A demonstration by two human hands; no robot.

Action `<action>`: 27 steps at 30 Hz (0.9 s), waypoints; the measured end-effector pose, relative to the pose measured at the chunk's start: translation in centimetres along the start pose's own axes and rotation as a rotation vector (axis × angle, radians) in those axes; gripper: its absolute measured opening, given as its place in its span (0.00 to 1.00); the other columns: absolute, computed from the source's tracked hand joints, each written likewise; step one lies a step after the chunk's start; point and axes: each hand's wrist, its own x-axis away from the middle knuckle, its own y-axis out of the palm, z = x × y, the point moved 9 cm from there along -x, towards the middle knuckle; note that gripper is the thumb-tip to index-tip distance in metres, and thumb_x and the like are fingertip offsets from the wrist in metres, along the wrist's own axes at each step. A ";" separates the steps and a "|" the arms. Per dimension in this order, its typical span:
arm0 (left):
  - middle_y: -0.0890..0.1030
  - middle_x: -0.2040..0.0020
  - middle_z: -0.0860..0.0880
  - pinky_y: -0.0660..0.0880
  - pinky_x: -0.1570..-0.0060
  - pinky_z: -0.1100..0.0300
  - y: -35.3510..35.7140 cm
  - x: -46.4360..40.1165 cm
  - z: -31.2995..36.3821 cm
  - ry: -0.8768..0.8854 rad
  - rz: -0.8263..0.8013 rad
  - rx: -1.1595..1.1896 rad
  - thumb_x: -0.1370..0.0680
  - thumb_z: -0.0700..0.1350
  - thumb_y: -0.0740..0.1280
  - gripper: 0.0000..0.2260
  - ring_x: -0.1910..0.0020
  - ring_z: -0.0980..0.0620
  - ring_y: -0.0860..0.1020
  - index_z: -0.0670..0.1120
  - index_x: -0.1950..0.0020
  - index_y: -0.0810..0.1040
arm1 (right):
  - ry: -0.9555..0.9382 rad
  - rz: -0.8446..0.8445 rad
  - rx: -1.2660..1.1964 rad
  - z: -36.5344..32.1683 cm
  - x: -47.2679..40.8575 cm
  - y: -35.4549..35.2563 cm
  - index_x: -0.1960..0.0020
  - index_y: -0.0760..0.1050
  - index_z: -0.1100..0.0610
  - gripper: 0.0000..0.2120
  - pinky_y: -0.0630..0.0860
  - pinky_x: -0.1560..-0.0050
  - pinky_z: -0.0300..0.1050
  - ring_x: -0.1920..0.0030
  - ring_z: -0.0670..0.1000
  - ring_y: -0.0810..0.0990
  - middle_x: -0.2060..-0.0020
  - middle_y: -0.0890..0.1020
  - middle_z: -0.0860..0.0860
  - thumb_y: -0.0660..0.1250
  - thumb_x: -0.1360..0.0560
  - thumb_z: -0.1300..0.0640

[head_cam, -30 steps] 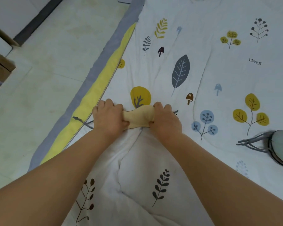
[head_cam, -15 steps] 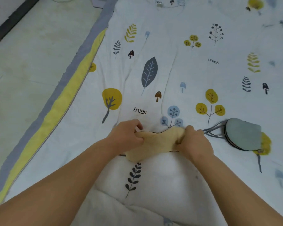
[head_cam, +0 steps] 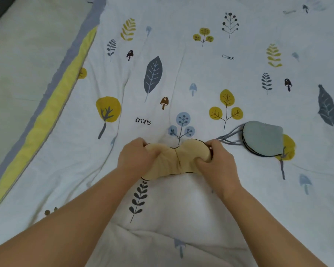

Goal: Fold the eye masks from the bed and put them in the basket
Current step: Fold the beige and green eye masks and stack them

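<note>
A beige eye mask [head_cam: 176, 158] with dark piping lies spread out on the bed cover in front of me. My left hand [head_cam: 136, 158] grips its left end and my right hand [head_cam: 216, 160] grips its right end, thumbs pressed on top. A grey eye mask [head_cam: 262, 138], folded in half with its grey straps trailing left, lies just to the right of my right hand. No basket is in view.
The bed cover [head_cam: 201, 74] is white with printed leaves, trees and mushrooms, and has a yellow and grey border [head_cam: 52, 110] along its left edge. Pale tiled floor [head_cam: 23, 60] lies beyond that edge.
My view has swung right, so the grey mask has come fully into sight. The beige mask, bunched between my hands a second ago, is now stretched out wide and flat.
</note>
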 end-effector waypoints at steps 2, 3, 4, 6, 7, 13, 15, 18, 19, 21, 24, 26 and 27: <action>0.74 0.66 0.52 0.69 0.66 0.58 0.2 0.5 0.7 0.019 -0.041 0.204 0.27 0.51 0.66 0.11 0.61 0.50 0.73 0.43 0.54 0.77 | -0.082 0.010 -0.035 -1.6 0.9 0.9 0.52 0.71 0.52 0.10 0.71 0.61 0.42 0.61 0.49 0.75 0.62 0.77 0.47 0.69 0.31 0.57; 0.76 0.65 0.51 0.71 0.64 0.58 0.4 0.8 1.0 0.021 -0.066 0.294 0.27 0.50 0.66 0.11 0.61 0.50 0.74 0.43 0.53 0.78 | -0.122 0.006 -0.038 -2.4 1.4 1.5 0.51 0.72 0.52 0.10 0.70 0.61 0.40 0.61 0.49 0.74 0.59 0.78 0.48 0.70 0.31 0.56; 0.77 0.64 0.49 0.73 0.63 0.58 0.5 1.1 1.3 0.011 -0.095 0.376 0.27 0.50 0.66 0.10 0.62 0.50 0.75 0.43 0.53 0.78 | -0.161 0.000 -0.037 -3.0 1.8 2.3 0.50 0.73 0.52 0.12 0.69 0.62 0.36 0.60 0.48 0.74 0.56 0.78 0.49 0.70 0.31 0.55; 0.79 0.64 0.47 0.78 0.67 0.59 1.1 1.8 1.4 -0.050 -0.182 0.514 0.26 0.51 0.66 0.10 0.65 0.51 0.77 0.45 0.56 0.79 | -0.234 -0.015 -0.064 -4.3 2.7 3.7 0.46 0.75 0.53 0.15 0.67 0.60 0.29 0.57 0.46 0.73 0.53 0.77 0.49 0.71 0.32 0.54; 0.80 0.65 0.47 0.78 0.70 0.61 1.5 2.2 1.4 -0.082 -0.233 0.578 0.26 0.52 0.65 0.10 0.68 0.52 0.79 0.45 0.58 0.79 | -0.260 -0.031 -0.092 -4.9 3.0 4.3 0.45 0.76 0.54 0.16 0.68 0.59 0.28 0.56 0.45 0.74 0.53 0.78 0.49 0.71 0.31 0.54; 0.82 0.53 0.42 0.78 0.62 0.58 1.3 2.4 0.0 -0.084 -0.297 0.619 0.26 0.44 0.67 0.11 0.58 0.46 0.81 0.43 0.46 0.77 | -0.200 -0.101 -0.195 -4.5 2.9 5.1 0.44 0.79 0.54 0.19 0.70 0.58 0.24 0.56 0.44 0.76 0.57 0.79 0.45 0.59 0.28 0.69; 0.82 0.52 0.42 0.77 0.54 0.54 1.0 2.2 -0.3 -0.082 -0.275 0.616 0.25 0.39 0.65 0.10 0.54 0.44 0.80 0.43 0.44 0.77 | -0.117 0.032 -0.191 -3.4 2.4 3.4 0.47 0.78 0.54 0.17 0.72 0.57 0.31 0.56 0.47 0.75 0.56 0.78 0.47 0.58 0.27 0.68; 0.82 0.58 0.48 0.79 0.64 0.63 1.7 2.6 0.5 -0.053 -0.380 0.712 0.23 0.38 0.61 0.10 0.63 0.54 0.81 0.48 0.49 0.79 | 0.088 0.051 -0.179 -1.1 1.4 2.9 0.37 0.71 0.54 0.15 0.74 0.42 0.51 0.44 0.53 0.76 0.45 0.77 0.51 0.58 0.23 0.58; 0.83 0.58 0.49 0.80 0.65 0.63 2.1 2.9 0.9 -0.054 -0.428 0.754 0.23 0.39 0.60 0.11 0.64 0.55 0.81 0.51 0.51 0.79 | 0.179 -0.036 -0.260 -0.3 1.3 3.6 0.36 0.70 0.54 0.15 0.75 0.42 0.52 0.43 0.53 0.76 0.43 0.77 0.53 0.58 0.22 0.55; 0.83 0.54 0.48 0.80 0.57 0.56 2.9 3.2 1.2 -0.071 -0.515 0.813 0.23 0.39 0.59 0.12 0.59 0.52 0.82 0.52 0.49 0.79 | 0.315 -0.223 -0.529 0.3 1.6 5.5 0.45 0.74 0.53 0.10 0.81 0.57 0.46 0.51 0.51 0.80 0.49 0.80 0.53 0.58 0.22 0.53; 0.82 0.51 0.47 0.81 0.54 0.50 4.0 3.7 1.3 -0.079 -0.663 0.751 0.26 0.35 0.62 0.17 0.57 0.49 0.81 0.52 0.41 0.76 | 0.285 -0.175 -0.602 0.6 1.4 5.0 0.57 0.74 0.50 0.07 0.78 0.71 0.39 0.58 0.50 0.80 0.56 0.81 0.53 0.60 0.22 0.56; 0.81 0.58 0.46 0.81 0.58 0.53 4.0 3.5 0.7 -0.076 -0.652 0.579 0.27 0.33 0.63 0.19 0.66 0.50 0.80 0.48 0.38 0.73 | 0.280 -0.075 -0.576 1.6 1.0 4.0 0.59 0.73 0.49 0.08 0.78 0.68 0.42 0.56 0.52 0.79 0.55 0.80 0.55 0.60 0.22 0.57; 0.81 0.59 0.45 0.80 0.58 0.53 3.5 2.9 0.1 -0.081 -0.561 0.503 0.27 0.34 0.63 0.17 0.68 0.50 0.80 0.46 0.39 0.74 | 0.285 -0.042 -0.569 2.0 1.0 3.7 0.59 0.73 0.49 0.08 0.79 0.66 0.45 0.55 0.53 0.79 0.54 0.80 0.55 0.60 0.22 0.57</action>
